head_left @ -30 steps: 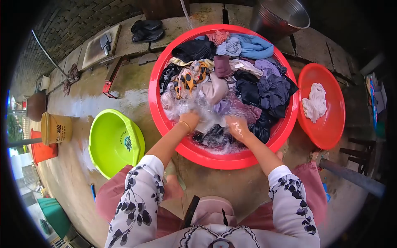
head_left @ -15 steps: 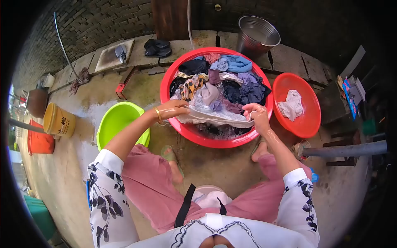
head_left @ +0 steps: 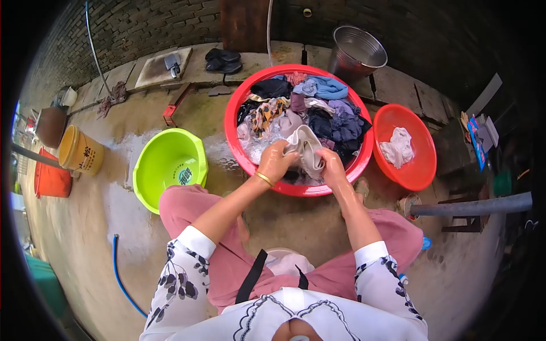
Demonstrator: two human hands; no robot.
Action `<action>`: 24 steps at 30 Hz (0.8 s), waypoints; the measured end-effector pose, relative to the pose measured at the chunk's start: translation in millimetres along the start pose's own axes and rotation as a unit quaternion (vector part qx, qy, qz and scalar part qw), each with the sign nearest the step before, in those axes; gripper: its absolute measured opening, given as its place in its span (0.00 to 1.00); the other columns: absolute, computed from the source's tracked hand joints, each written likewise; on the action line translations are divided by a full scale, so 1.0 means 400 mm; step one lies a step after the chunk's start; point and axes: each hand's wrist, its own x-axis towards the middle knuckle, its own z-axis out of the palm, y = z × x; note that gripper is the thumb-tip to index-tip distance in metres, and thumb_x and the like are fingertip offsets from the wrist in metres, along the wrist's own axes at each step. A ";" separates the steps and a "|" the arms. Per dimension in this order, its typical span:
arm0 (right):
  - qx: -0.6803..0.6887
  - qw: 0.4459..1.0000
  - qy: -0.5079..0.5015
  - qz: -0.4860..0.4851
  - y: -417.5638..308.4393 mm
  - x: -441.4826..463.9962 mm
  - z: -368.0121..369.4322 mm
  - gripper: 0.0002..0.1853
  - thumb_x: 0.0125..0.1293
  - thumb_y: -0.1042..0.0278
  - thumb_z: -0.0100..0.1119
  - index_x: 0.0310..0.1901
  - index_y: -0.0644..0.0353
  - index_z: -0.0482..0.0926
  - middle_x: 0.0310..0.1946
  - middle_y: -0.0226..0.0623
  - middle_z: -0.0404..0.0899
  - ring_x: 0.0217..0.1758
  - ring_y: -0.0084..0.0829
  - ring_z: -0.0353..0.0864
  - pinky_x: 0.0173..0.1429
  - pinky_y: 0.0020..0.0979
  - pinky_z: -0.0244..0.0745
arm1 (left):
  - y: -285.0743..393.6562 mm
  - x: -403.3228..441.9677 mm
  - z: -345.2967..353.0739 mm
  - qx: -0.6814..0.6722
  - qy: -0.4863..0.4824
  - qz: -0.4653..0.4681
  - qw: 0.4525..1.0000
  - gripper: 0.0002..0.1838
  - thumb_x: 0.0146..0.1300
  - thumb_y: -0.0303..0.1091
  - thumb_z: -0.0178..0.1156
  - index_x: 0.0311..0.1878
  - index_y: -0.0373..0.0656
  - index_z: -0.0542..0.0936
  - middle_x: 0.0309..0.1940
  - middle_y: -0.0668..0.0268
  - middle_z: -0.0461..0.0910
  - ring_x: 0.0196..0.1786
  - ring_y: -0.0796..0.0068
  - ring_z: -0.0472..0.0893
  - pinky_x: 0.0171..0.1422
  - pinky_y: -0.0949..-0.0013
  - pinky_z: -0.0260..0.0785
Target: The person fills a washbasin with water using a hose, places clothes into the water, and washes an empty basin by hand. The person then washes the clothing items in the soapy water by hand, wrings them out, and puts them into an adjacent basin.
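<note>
My left hand (head_left: 276, 161) and my right hand (head_left: 333, 167) both grip a wet, pale grey cloth garment (head_left: 307, 149), bunched between them. They hold it over the near side of a large red tub (head_left: 232, 116). Wet clothes fill the tub: a patterned orange-and-black piece (head_left: 267, 115), dark navy garments (head_left: 341, 133), a light blue one (head_left: 329, 88) and several others. Suds show beside my left hand. The exact kind of the pale garment cannot be made out.
A green basin (head_left: 149, 173) stands left of the tub, and an orange-red basin (head_left: 418, 170) with a white cloth (head_left: 399, 146) stands right. Behind is a metal bucket (head_left: 357, 54). Yellow bucket (head_left: 82, 149), orange bucket (head_left: 52, 179) and blue hose (head_left: 119, 273) lie leftward; a grey pole (head_left: 472, 206) juts in at right.
My hands have come closer together, and the pale garment, stretched between them before, is now bunched and folded. The view has shifted slightly, showing more of the green basin and the blue hose.
</note>
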 end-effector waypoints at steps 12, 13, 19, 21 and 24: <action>-0.113 0.985 0.099 -0.081 -0.155 0.013 0.188 0.12 0.52 0.79 0.61 0.40 0.67 0.76 0.33 0.38 0.79 0.34 0.32 0.80 0.43 0.32 0.74 | -0.077 -0.214 0.097 -0.443 0.107 -0.336 0.824 0.16 0.57 0.32 0.60 0.48 0.37 0.74 0.35 0.61 0.73 0.36 0.76 0.77 0.36 0.74 0.70; -0.112 0.985 0.081 -0.104 -0.221 0.004 0.243 0.12 0.52 0.79 0.60 0.40 0.67 0.76 0.33 0.38 0.79 0.35 0.32 0.80 0.43 0.32 0.74 | -0.089 -0.203 0.093 -0.542 0.070 -0.415 0.727 0.24 0.57 0.41 0.61 0.51 0.35 0.71 0.38 0.58 0.73 0.38 0.70 0.77 0.38 0.69 0.72; -0.085 0.975 -0.004 -0.205 -0.480 -0.153 0.418 0.16 0.60 0.71 0.55 0.48 0.68 0.73 0.43 0.44 0.78 0.46 0.38 0.79 0.53 0.40 0.72 | 0.002 -0.062 0.113 -0.903 -0.060 -0.337 0.259 0.58 0.46 0.72 0.57 0.67 0.33 0.50 0.65 0.42 0.51 0.67 0.40 0.54 0.68 0.43 0.51; -0.060 0.977 -0.002 -0.206 -0.511 -0.253 0.414 0.18 0.62 0.69 0.52 0.53 0.69 0.70 0.49 0.47 0.76 0.52 0.43 0.76 0.58 0.46 0.69 | 0.068 0.011 0.096 -0.948 -0.008 -0.152 0.279 0.53 0.47 0.69 0.58 0.66 0.38 0.55 0.65 0.48 0.57 0.67 0.44 0.57 0.68 0.42 0.51; -0.043 0.970 0.036 -0.235 -0.514 -0.365 0.246 0.21 0.63 0.68 0.50 0.57 0.68 0.67 0.55 0.48 0.71 0.59 0.47 0.71 0.63 0.52 0.64 | 0.084 0.145 0.125 -0.963 0.131 -0.186 0.148 0.36 0.53 0.57 0.61 0.56 0.39 0.68 0.55 0.52 0.72 0.58 0.51 0.70 0.64 0.45 0.59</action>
